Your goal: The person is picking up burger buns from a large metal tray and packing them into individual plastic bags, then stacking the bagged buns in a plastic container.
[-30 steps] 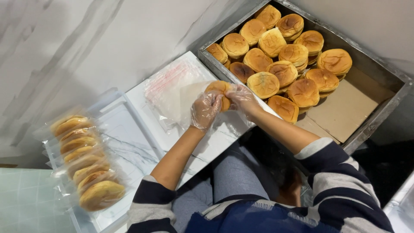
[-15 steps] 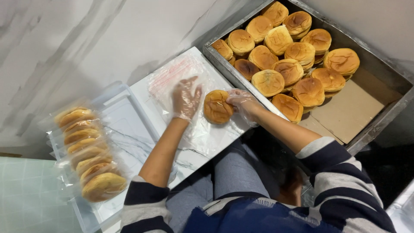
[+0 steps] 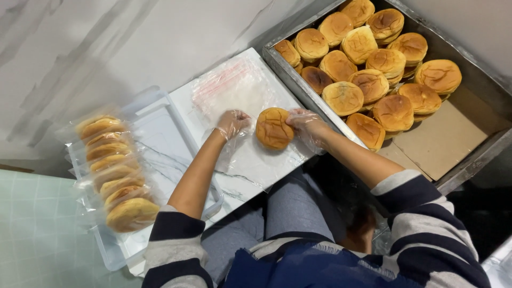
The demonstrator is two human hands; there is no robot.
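Golden-brown round bun [image 3: 274,128], domed and smooth, was gripped by the gloved right hand [image 3: 305,122]; beside the bun, the left hand [image 3: 232,122] pinched clear plastic bags [image 3: 234,88].

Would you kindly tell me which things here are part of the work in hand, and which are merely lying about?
In hand:
- bun, held by the right hand
- clear plastic bags, touched by the left hand
- metal tray of loose buns
- row of bagged buns

Lying about:
- brown paper liner
- white lid beneath the bags
- tiled floor
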